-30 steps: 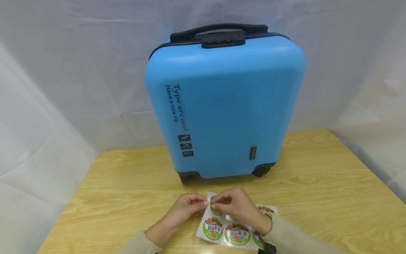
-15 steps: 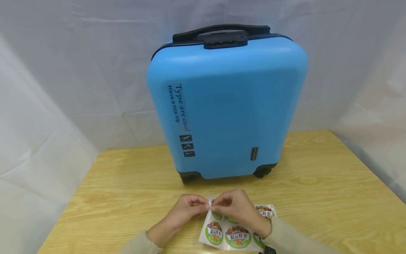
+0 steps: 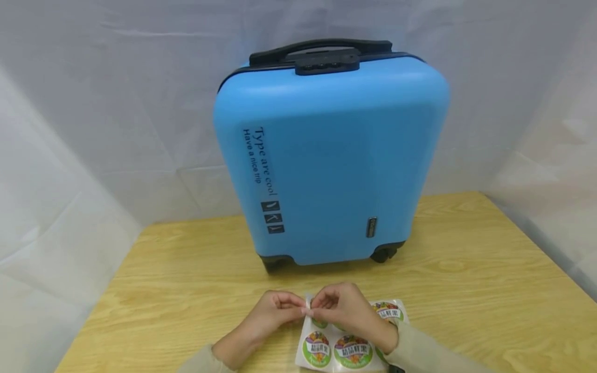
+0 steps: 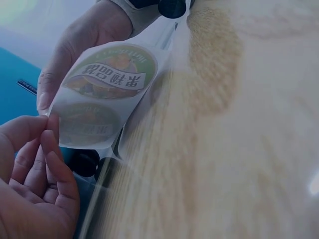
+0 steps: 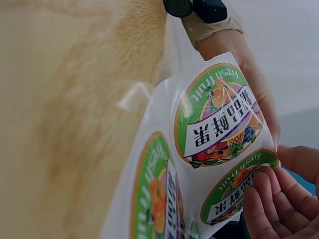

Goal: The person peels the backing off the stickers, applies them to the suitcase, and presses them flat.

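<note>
In the head view, a white sheet of round fruit stickers lies in front of the suitcase, green-rimmed with Chinese lettering. My left hand pinches its upper left corner between thumb and index finger. Right beside it, the right hand pinches the same corner, fingertips almost meeting the left ones. The sheet bends up there, and the corner sticker is mostly hidden. In the right wrist view, the "Fresh fruit" sticker shows clearly, with the right hand's fingers on the sheet's edge. Whether a sticker edge is lifted, I cannot tell.
An upright blue suitcase with a black handle and wheels stands behind the hands on the wooden table. White sheeting hangs behind and at both sides.
Both hands have shifted slightly down in the head view, still at the sheet's corner. The corner is now bent up more, and its sticker is less visible. The suitcase stays put.
</note>
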`<act>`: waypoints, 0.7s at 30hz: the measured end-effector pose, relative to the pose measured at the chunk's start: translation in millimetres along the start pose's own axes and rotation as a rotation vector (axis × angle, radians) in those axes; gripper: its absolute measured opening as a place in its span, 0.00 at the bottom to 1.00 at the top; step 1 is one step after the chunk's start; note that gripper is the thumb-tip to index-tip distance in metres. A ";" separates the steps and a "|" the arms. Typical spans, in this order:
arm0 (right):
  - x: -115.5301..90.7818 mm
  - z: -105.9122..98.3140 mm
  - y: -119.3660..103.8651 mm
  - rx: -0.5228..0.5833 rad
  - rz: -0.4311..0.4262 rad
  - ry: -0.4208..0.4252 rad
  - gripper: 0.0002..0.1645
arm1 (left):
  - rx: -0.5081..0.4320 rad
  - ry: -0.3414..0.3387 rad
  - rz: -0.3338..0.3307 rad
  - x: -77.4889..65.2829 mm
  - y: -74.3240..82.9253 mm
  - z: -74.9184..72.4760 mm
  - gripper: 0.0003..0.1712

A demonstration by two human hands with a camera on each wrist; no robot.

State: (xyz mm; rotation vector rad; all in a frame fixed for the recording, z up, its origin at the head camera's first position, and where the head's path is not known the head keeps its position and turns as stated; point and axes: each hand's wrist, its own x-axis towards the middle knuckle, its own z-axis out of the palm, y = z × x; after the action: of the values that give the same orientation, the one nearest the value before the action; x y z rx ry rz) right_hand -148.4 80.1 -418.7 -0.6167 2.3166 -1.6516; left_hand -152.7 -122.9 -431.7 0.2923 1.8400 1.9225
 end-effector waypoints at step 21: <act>1.2 -4.9 4.8 0.028 0.013 -0.061 0.05 | 0.015 -0.006 -0.009 -1.2 -2.4 -2.2 0.15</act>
State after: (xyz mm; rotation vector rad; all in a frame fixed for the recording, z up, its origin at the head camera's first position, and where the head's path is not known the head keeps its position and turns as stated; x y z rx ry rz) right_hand -152.5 84.9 -421.4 -0.6354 2.2465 -1.6327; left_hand -152.1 -125.4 -434.0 0.2939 1.8493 1.9009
